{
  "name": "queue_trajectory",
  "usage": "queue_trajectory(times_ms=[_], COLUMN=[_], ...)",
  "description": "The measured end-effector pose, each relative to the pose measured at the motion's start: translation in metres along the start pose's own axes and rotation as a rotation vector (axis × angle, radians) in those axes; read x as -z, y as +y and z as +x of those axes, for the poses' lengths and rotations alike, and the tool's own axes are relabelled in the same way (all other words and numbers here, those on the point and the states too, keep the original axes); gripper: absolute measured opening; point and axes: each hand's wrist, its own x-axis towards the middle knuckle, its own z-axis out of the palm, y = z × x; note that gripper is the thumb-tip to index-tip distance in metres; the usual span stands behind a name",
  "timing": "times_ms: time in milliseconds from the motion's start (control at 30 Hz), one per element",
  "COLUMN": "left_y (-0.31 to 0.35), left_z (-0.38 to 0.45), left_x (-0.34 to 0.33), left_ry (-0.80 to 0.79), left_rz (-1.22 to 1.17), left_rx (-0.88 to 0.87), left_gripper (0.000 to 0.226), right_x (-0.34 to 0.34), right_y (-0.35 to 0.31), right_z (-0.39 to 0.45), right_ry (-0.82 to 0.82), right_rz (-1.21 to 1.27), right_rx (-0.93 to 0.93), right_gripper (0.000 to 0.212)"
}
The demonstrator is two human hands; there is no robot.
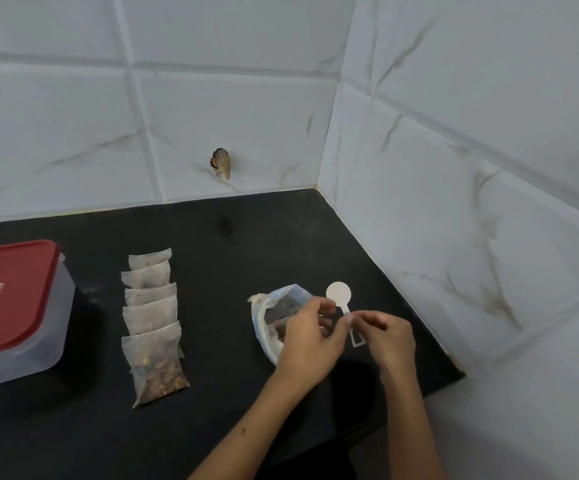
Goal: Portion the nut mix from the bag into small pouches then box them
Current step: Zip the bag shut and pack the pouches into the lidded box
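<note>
The nut mix bag (274, 308), clear plastic with dark nuts inside, lies open on the black counter (232, 237). My left hand (310, 341) rests over its right side with fingers curled on the bag's rim. A white scoop (338, 292) lies just right of the bag, bowl pointing away. My right hand (390, 337) pinches at the scoop's handle, where the fingertips of both hands meet. Several filled translucent pouches (151, 327) lie in an overlapping row to the left. A clear box with a red lid (7, 296) stands shut at the far left.
Tiled walls close off the counter at the back and along the right, meeting in a corner. The counter's right front end stops at a step near my right forearm. A small brown object (220, 163) sticks out of the back wall.
</note>
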Motion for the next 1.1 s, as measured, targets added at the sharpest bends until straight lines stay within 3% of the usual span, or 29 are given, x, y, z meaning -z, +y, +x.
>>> queue_trajectory(times_ms=[100, 233, 467, 600, 667, 767, 833, 900, 967, 1000, 1100], left_y=[0.002, -0.007, -0.008, -0.006, -0.006, -0.003, -0.005, -0.017, -0.032, -0.036, -0.04], left_z=[0.0, 0.005, 0.01, 0.008, 0.006, 0.0, -0.005, -0.005, -0.002, -0.001, -0.004], left_x=[-0.026, -0.043, -0.048, -0.042, -0.031, 0.0, 0.024, 0.043, 0.058, 0.063, 0.07], left_ry=[-0.118, -0.162, -0.17, -0.166, -0.075, 0.251, 0.462, 0.565, 0.423, 0.309, 0.09], left_rz=[-0.245, -0.4, -0.524, -0.453, -0.377, -0.236, -0.107, 0.019, 0.105, 0.074, -0.118], left_rx=[0.235, 0.453, 0.553, 0.483, 0.359, 0.111, 0.016, 0.115, 0.355, 0.474, 0.644], left_gripper=[0.037, 0.037, 0.027, 0.023, 0.015, 0.004, 0.02, 0.049, 0.069, 0.068, 0.029], right_x=[0.006, 0.007, 0.0, 0.001, 0.005, 0.004, -0.006, -0.02, -0.037, -0.044, -0.058], right_y=[0.015, 0.032, 0.047, 0.042, 0.032, 0.016, 0.005, -0.002, -0.003, -0.002, -0.001], right_z=[0.005, 0.01, 0.019, 0.02, 0.018, 0.016, 0.013, 0.009, 0.005, 0.004, 0.004], right_ry=[0.015, 0.044, 0.113, 0.139, 0.183, 0.184, 0.072, -0.096, -0.223, -0.258, -0.28], right_rz=[0.015, -0.053, -0.27, -0.392, -0.442, -0.391, -0.339, -0.37, -0.455, -0.481, -0.46], right_rx=[-0.081, -0.091, -0.089, -0.104, -0.084, 0.019, 0.05, 0.009, -0.022, -0.033, -0.042], right_gripper=[0.003, 0.003, 0.008, 0.015, 0.019, 0.024, 0.026, 0.031, 0.031, 0.029, 0.026])
